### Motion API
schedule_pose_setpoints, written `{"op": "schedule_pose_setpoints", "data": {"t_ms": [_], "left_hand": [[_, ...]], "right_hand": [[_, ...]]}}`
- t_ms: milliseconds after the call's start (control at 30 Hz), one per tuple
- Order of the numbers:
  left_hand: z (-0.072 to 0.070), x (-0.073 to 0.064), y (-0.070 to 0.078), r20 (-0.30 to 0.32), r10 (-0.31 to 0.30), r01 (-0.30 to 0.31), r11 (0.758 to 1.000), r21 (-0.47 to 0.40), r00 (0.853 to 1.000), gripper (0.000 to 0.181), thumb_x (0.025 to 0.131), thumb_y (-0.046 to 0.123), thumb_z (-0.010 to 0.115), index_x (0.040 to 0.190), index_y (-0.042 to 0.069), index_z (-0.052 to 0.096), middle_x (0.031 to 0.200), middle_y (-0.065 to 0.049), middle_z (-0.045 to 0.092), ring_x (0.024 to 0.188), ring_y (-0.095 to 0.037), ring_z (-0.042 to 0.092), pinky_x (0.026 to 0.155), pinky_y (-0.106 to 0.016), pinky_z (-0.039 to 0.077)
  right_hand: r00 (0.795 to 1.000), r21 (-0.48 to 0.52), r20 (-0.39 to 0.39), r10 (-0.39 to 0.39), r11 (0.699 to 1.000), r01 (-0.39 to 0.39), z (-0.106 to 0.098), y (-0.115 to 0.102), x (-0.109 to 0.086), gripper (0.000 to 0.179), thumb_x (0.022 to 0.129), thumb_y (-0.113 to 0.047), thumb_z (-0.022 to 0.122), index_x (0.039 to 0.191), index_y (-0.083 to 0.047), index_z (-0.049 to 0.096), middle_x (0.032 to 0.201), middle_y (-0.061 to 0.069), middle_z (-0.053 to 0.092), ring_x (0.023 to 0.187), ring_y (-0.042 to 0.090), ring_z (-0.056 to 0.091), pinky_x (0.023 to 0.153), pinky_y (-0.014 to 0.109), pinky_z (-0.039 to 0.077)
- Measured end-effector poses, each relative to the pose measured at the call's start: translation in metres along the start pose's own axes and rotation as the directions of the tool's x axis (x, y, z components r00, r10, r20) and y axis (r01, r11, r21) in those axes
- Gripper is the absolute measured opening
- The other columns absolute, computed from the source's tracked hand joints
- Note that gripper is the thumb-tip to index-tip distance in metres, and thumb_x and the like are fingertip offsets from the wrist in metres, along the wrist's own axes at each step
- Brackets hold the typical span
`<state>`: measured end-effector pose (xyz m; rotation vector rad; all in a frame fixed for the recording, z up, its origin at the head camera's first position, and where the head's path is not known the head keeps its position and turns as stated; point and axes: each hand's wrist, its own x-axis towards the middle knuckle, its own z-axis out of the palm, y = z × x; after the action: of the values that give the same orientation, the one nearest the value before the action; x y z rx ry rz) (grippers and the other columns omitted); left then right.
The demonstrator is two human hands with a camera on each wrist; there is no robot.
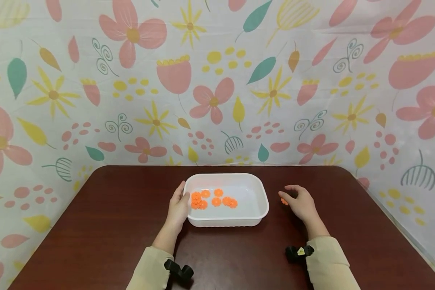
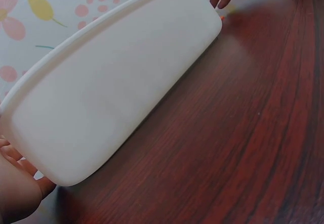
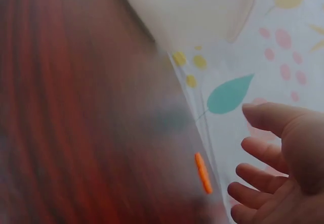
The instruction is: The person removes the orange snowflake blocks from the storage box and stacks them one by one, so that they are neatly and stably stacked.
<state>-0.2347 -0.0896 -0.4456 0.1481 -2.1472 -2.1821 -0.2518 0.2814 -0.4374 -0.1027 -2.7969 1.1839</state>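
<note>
At nine o'clock on the white tray [image 1: 224, 221], the left hand [image 1: 177, 207] holds the rim, grip clamped. At three o'clock, the right hand [image 1: 302, 205], grip apart, hovers just beside a single orange flower [image 1: 283, 200] on the counter [image 1: 239, 257]. More orange flowers [image 1: 216, 201] lie inside, mostly toward nine. Patterned cloth [image 1: 214, 100] stands beyond, at twelve.

white container [image 1: 226, 222]: rectangular, rounded corners, open-topped, upright on the worktop [image 1: 239, 257], left end gripped by the left hand [image 1: 178, 206] | orange flower-shaped pieces [image 1: 216, 201]: inside it, overlapping at the left end, others toward the middle | loose orange piece [image 3: 202, 172]: right of the container, near the right hand [image 1: 301, 203]
</note>
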Motion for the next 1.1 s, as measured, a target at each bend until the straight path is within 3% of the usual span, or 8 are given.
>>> {"op": "schedule_pose_setpoints", "data": {"t_ms": [500, 800, 967, 1100], "left_hand": [[-0.001, 0.0, 0.0, -0.01, -0.009, 0.009, 1.0, -0.011, 1.0, 0.051, 0.099, 0.01, 0.039, 0.149, 0.005, 0.027, 0.155, -0.014, 0.026, 0.144, -0.029, 0.021, 0.117, -0.045, 0.019], [-0.001, 0.001, -0.001, -0.014, -0.007, 0.007, 1.0, -0.012, 1.0, 0.051, 0.099, 0.01, 0.039, 0.149, 0.007, 0.028, 0.155, -0.014, 0.027, 0.143, -0.03, 0.023, 0.117, -0.046, 0.02], [-0.001, 0.002, -0.002, -0.022, -0.007, 0.007, 1.0, -0.01, 1.0, 0.051, 0.099, 0.011, 0.04, 0.149, 0.007, 0.028, 0.155, -0.014, 0.027, 0.143, -0.03, 0.024, 0.117, -0.046, 0.021], [0.0, 0.002, -0.002, -0.024, -0.006, 0.006, 1.0, -0.006, 1.0, 0.05, 0.1, 0.011, 0.039, 0.149, 0.007, 0.028, 0.154, -0.015, 0.028, 0.142, -0.03, 0.026, 0.116, -0.046, 0.023]], "right_hand": [[0.998, 0.053, -0.045, -0.041, 0.998, 0.044, -0.002, -0.019, -0.006, 0.057, 0.091, -0.051, 0.055, 0.127, -0.006, 0.055, 0.126, 0.02, 0.057, 0.107, 0.032, 0.057, 0.079, 0.035, 0.051], [0.995, 0.108, -0.023, -0.099, 0.989, 0.101, -0.004, -0.043, -0.008, 0.052, 0.091, -0.046, 0.058, 0.123, -0.005, 0.058, 0.119, 0.017, 0.062, 0.105, 0.03, 0.059, 0.073, 0.021, 0.05], [0.993, 0.151, -0.004, -0.118, 0.982, 0.117, -0.002, -0.055, -0.008, 0.049, 0.09, -0.043, 0.06, 0.122, -0.006, 0.06, 0.118, 0.017, 0.063, 0.101, 0.028, 0.06, 0.066, 0.024, 0.052], [0.99, 0.15, -0.004, -0.14, 0.979, 0.139, 0.002, -0.062, -0.006, 0.047, 0.09, -0.042, 0.061, 0.121, -0.006, 0.061, 0.117, 0.016, 0.064, 0.103, 0.029, 0.062, 0.076, 0.034, 0.054]]}}
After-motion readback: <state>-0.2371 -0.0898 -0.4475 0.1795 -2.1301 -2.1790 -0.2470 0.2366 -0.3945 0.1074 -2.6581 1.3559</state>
